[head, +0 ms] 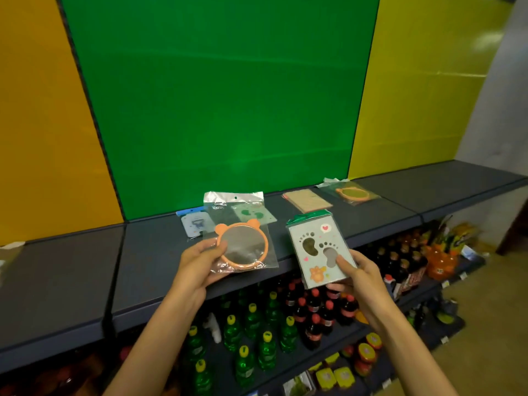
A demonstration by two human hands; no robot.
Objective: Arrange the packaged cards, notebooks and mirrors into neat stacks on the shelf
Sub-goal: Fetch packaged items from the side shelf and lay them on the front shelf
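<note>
My left hand (200, 260) grips a round orange bear-eared mirror (243, 244) in a clear bag, held above the grey shelf (143, 252). My right hand (357, 274) holds a packaged footprint card (320, 252) upright over the shelf's front edge. Behind the mirror lie a blue-topped packaged card (194, 224) and a green footprint card (254, 214). Further right on the shelf rest a brown notebook stack (307, 200) and a second bagged orange mirror (351, 193).
Green, orange and yellow panels back the shelf. Below it, lower shelves hold green bottles (251, 332), dark cola bottles (314, 312) and orange bottles (441, 260). Bare shelf surface stretches left (57, 275) and far right (457, 181).
</note>
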